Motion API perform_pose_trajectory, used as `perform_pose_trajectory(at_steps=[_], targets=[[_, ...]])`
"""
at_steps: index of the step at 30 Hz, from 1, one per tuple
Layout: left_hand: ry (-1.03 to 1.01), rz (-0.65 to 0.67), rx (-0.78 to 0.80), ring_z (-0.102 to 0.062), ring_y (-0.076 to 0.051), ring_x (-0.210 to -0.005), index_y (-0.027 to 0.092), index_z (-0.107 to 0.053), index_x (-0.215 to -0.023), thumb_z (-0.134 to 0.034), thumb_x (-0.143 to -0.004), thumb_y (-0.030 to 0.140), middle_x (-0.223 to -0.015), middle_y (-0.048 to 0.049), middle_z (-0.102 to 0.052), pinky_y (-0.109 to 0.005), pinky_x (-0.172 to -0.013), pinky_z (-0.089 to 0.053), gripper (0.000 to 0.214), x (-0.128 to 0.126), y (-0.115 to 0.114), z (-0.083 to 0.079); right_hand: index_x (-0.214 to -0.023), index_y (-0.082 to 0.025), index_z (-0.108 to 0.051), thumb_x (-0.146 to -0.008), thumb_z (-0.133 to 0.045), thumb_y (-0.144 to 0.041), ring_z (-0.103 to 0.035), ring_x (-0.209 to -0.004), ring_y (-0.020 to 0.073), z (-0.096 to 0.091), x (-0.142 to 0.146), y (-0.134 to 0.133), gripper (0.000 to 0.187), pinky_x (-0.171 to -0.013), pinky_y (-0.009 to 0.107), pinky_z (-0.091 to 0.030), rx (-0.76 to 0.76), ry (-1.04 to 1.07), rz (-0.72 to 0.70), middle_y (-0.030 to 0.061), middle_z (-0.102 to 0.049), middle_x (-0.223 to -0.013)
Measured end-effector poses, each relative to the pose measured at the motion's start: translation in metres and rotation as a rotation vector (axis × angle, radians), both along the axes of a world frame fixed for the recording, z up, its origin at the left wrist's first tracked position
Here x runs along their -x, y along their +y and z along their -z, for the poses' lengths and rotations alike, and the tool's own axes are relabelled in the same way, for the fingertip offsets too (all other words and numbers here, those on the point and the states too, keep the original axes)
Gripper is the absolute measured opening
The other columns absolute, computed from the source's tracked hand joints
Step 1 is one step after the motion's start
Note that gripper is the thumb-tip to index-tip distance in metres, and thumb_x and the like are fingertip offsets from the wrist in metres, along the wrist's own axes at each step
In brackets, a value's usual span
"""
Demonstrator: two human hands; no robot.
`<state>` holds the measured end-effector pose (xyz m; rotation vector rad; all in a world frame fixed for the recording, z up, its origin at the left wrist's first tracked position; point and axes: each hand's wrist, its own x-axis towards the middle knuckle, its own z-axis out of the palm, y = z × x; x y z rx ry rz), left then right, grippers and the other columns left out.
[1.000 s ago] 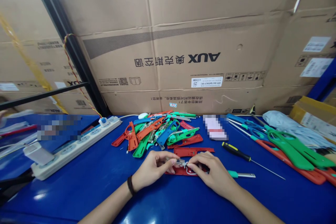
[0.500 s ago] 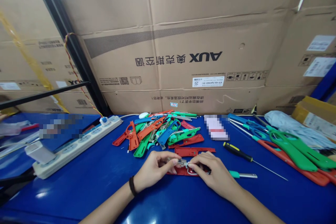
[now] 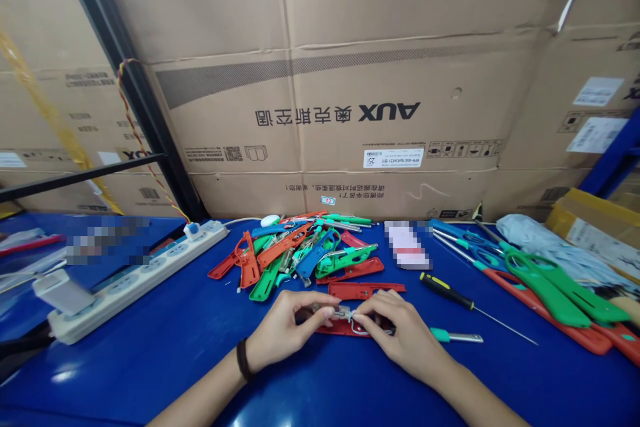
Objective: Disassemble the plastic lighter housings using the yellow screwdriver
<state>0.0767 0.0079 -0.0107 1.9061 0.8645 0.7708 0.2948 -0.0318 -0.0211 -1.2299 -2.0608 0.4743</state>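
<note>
My left hand (image 3: 295,325) is closed around a small clear plastic lighter part (image 3: 343,311). My right hand (image 3: 397,327) pinches at the right end of this part, where a thin white wire (image 3: 353,325) loops down. Beneath both hands lies a red lighter shell half (image 3: 330,329), partly covered by the fingers. A metal tube (image 3: 465,337) with a teal collar sticks out to the right from under my right hand. Just beyond the hands rests another red shell half (image 3: 367,289).
A heap of red, green and blue lighter pieces (image 3: 285,250) lies behind the hands. To the right are a screwdriver (image 3: 447,289) and several long-necked lighters (image 3: 545,287). A power strip (image 3: 135,287) runs along the left. A cardboard wall (image 3: 320,80) closes the back.
The view has shifted slightly, so everything sits a little further left. Both hands keep their hold, with barely any movement of the fingers.
</note>
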Motion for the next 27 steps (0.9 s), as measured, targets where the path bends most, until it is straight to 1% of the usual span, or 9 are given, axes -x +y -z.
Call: perform_pose_trajectory(at_steps=[2, 4, 7, 10, 12, 15, 19, 27], targets=[[0.026, 0.016, -0.108, -0.068, -0.019, -0.078, 0.015, -0.067, -0.105, -0.06, -0.085, 0.035, -0.093, -0.0085, -0.072, -0.024, -0.069, -0.054, 0.029, 0.0019, 0.0003, -0.0021, -0.082, -0.023, -0.063, -0.091, -0.05, -0.029, -0.056, -0.074, 0.0164, -0.0002, -0.0002, 0.0002, 0.016, -0.071, 0.029, -0.039, 0.0, 0.011, -0.001, 0.0001, -0.064, -0.077], [0.074, 0.033, -0.226, -0.067, -0.017, -0.076, 0.018, -0.068, -0.104, -0.063, -0.083, 0.033, -0.09, -0.0064, -0.071, -0.023, -0.07, -0.052, 0.026, 0.0036, 0.0007, -0.0036, -0.082, -0.023, -0.063, -0.091, -0.051, -0.029, -0.056, -0.074, 0.0161, 0.0006, -0.0004, 0.0008, 0.016, -0.072, 0.029, -0.04, -0.004, 0.014, -0.007, 0.0, -0.063, -0.077], [0.148, 0.064, -0.378, -0.064, -0.016, -0.076, 0.02, -0.068, -0.103, -0.061, -0.086, 0.03, -0.087, -0.0055, -0.07, -0.023, -0.071, -0.049, 0.021, 0.0059, 0.0014, -0.004, -0.083, -0.023, -0.064, -0.09, -0.053, -0.028, -0.056, -0.077, 0.016, 0.0024, -0.0001, 0.0019, 0.014, -0.074, 0.029, -0.039, -0.013, 0.006, -0.018, 0.0, -0.063, -0.079], [0.175, 0.099, -0.503, -0.061, -0.018, -0.084, 0.021, -0.067, -0.105, -0.059, -0.087, 0.028, -0.093, -0.0063, -0.068, -0.026, -0.077, -0.048, 0.021, 0.0078, 0.0031, -0.0029, -0.086, -0.024, -0.064, -0.089, -0.055, -0.027, -0.056, -0.077, 0.0158, 0.0031, 0.001, 0.0023, 0.011, -0.074, 0.029, -0.039, -0.014, -0.009, -0.019, -0.0004, -0.063, -0.081], [0.187, 0.089, -0.559, -0.058, -0.019, -0.09, 0.022, -0.067, -0.104, -0.059, -0.087, 0.027, -0.098, -0.0063, -0.066, -0.03, -0.082, -0.046, 0.019, 0.0087, 0.0051, -0.002, -0.088, -0.024, -0.064, -0.088, -0.056, -0.026, -0.055, -0.077, 0.0156, 0.0028, 0.0019, 0.0018, 0.008, -0.074, 0.029, -0.039, -0.007, -0.014, -0.022, -0.0009, -0.063, -0.082], [0.227, 0.071, -0.573, -0.055, -0.019, -0.097, 0.023, -0.067, -0.101, -0.06, -0.086, 0.025, -0.104, -0.0054, -0.062, -0.032, -0.089, -0.044, 0.017, 0.0096, 0.0082, -0.0012, -0.087, -0.024, -0.061, -0.087, -0.056, -0.023, -0.054, -0.077, 0.0153, 0.0019, 0.0027, 0.0005, 0.005, -0.072, 0.028, -0.04, 0.006, -0.002, -0.016, -0.0014, -0.061, -0.081], [0.28, 0.092, -0.574, -0.055, -0.018, -0.098, 0.024, -0.067, -0.1, -0.061, -0.085, 0.026, -0.107, -0.0039, -0.06, -0.034, -0.093, -0.041, 0.016, 0.0101, 0.0095, -0.0007, -0.083, -0.022, -0.057, -0.087, -0.055, -0.02, -0.052, -0.074, 0.0148, 0.0013, 0.0031, 0.0004, 0.005, -0.069, 0.027, -0.04, 0.007, 0.014, 0.001, -0.0015, -0.058, -0.079], [0.294, 0.08, -0.581, -0.054, -0.018, -0.097, 0.024, -0.066, -0.101, -0.06, -0.086, 0.027, -0.105, -0.0037, -0.06, -0.033, -0.089, -0.043, 0.016, 0.0066, 0.0083, 0.0005, -0.081, -0.022, -0.056, -0.086, -0.054, -0.017, -0.052, -0.075, 0.0141, 0.0001, 0.0044, -0.0002, 0.007, -0.07, 0.026, -0.039, 0.005, 0.016, -0.006, -0.0024, -0.058, -0.078]])
